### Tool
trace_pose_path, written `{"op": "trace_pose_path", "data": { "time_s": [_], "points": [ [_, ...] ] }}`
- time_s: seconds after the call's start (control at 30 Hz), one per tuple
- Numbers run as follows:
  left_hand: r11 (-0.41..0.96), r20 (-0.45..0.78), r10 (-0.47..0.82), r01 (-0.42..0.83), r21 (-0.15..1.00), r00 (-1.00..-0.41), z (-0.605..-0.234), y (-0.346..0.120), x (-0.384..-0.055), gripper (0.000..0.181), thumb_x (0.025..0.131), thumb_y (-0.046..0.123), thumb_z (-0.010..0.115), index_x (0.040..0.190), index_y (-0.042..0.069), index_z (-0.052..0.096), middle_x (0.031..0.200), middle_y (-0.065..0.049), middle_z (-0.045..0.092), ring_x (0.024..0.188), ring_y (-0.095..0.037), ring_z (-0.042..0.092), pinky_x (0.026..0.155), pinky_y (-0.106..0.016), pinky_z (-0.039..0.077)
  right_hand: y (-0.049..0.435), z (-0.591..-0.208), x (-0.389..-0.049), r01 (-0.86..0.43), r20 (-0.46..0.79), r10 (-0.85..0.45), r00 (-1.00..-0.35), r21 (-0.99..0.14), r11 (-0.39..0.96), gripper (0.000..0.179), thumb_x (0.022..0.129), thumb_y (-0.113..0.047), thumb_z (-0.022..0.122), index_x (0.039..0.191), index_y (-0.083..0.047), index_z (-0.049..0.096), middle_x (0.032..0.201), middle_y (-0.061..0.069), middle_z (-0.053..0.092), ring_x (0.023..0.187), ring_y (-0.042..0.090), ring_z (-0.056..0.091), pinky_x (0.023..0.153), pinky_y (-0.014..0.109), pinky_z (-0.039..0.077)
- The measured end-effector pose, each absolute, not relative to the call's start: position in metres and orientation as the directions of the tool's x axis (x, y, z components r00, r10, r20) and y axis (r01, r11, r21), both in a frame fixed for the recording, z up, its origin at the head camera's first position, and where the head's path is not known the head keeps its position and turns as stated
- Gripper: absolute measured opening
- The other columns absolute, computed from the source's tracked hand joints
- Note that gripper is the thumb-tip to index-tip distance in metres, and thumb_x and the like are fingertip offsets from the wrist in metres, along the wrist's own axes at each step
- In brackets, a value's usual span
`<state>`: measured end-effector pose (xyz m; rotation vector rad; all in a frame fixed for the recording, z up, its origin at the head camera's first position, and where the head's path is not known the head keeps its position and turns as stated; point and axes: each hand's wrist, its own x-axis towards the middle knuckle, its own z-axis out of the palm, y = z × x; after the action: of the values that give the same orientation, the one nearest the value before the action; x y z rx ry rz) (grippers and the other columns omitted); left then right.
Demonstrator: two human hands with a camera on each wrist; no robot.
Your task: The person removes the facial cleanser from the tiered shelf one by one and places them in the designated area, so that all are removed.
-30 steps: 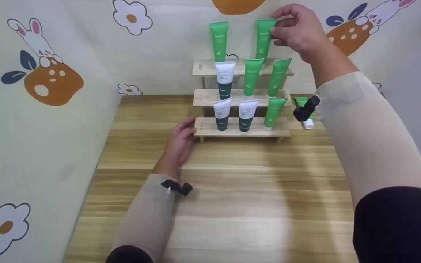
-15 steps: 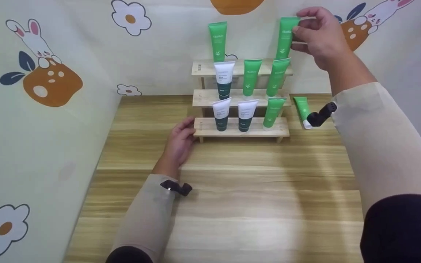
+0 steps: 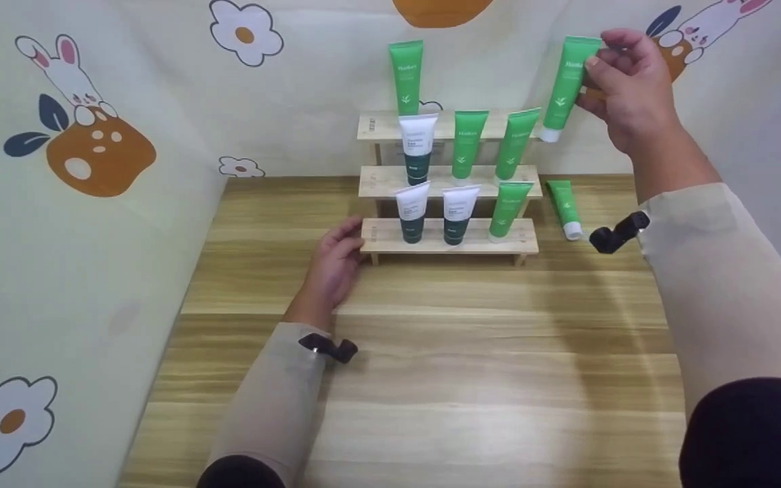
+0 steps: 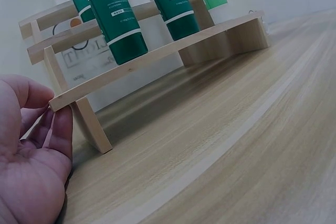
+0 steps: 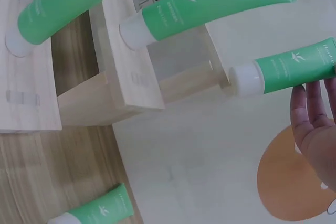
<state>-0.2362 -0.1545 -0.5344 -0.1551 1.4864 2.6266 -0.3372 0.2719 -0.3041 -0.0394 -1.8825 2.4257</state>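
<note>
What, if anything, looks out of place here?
One green tube looks stray: it lies on the table right of the rack, while the other tubes stand on its shelves, except the held tube in the right hand.

bg's a cream wall sheet (image 3: 309,102) at the back n left, w/ bunny-on-orange-fruit prints (image 3: 82,115) n white flowers (image 3: 246,32). right wall (image 3: 770,149) looks greyer. wood-grain tabletop (image 3: 424,325), lighter n darker bands running crosswise, plus a bright glare patch (image 3: 445,430) nr the front.

head: high, looking down | left wrist: low, close | right wrist: close | shared: rack (image 3: 438,175)
</note>
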Motion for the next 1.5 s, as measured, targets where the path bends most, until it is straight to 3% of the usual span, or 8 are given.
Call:
{"op": "trace_pose_path", "data": {
  "time_s": [0.23, 0.67, 1.1, 1.5],
  "points": [
    [-0.492, -0.157, 0.045, -0.159, 0.856, -0.987, -0.534, -0.153, -0.237, 0.057, 0.1, -0.009, 0.049, 0.156, -0.006, 0.043, 0.156, -0.016, 0.051, 0.131, -0.025, 0.059, 0.102, -0.028, 0.057, 0.29, -0.324, -0.334, -0.054, 0.026, 0.094, -0.995, -0.949, -0.31, 0.046, 0.095, -0.007, 0.079, 0.136, -0.019, 0.061, 0.126, 0.003, 0.062, 0.11, 0.023, 0.07, 0.085, 0.032, 0.067],
    [-0.502, -0.145, 0.045, -0.148, 0.852, -0.988, -0.535, -0.152, -0.237, 0.059, 0.099, -0.01, 0.05, 0.157, -0.006, 0.043, 0.152, -0.015, 0.053, 0.128, -0.025, 0.062, 0.103, -0.029, 0.059, 0.333, -0.372, -0.325, 0.039, -0.093, 0.144, -0.985, -0.94, -0.34, 0.051, 0.091, -0.011, 0.084, 0.136, -0.019, 0.061, 0.124, 0.004, 0.063, 0.112, 0.023, 0.071, 0.088, 0.032, 0.067],
    [-0.489, -0.147, 0.032, -0.144, 0.86, -0.989, -0.531, -0.151, -0.237, 0.057, 0.099, -0.011, 0.049, 0.156, -0.007, 0.044, 0.144, -0.012, 0.058, 0.124, -0.02, 0.063, 0.1, -0.027, 0.058, 0.361, -0.425, -0.32, 0.115, -0.176, 0.149, -0.973, -0.93, -0.348, 0.056, 0.097, -0.011, 0.077, 0.148, -0.02, 0.054, 0.127, 0.003, 0.061, 0.109, 0.019, 0.069, 0.086, 0.029, 0.066],
    [-0.484, -0.135, 0.032, -0.134, 0.865, -0.99, -0.533, -0.154, -0.235, 0.056, 0.099, -0.011, 0.05, 0.155, -0.006, 0.046, 0.144, -0.013, 0.059, 0.123, -0.021, 0.065, 0.104, -0.03, 0.059, 0.374, -0.454, -0.315, 0.261, -0.301, 0.115, -0.947, -0.925, -0.276, 0.063, 0.101, -0.021, 0.074, 0.158, -0.026, 0.049, 0.136, -0.001, 0.059, 0.125, 0.018, 0.06, 0.093, 0.027, 0.061]
  ]
}}
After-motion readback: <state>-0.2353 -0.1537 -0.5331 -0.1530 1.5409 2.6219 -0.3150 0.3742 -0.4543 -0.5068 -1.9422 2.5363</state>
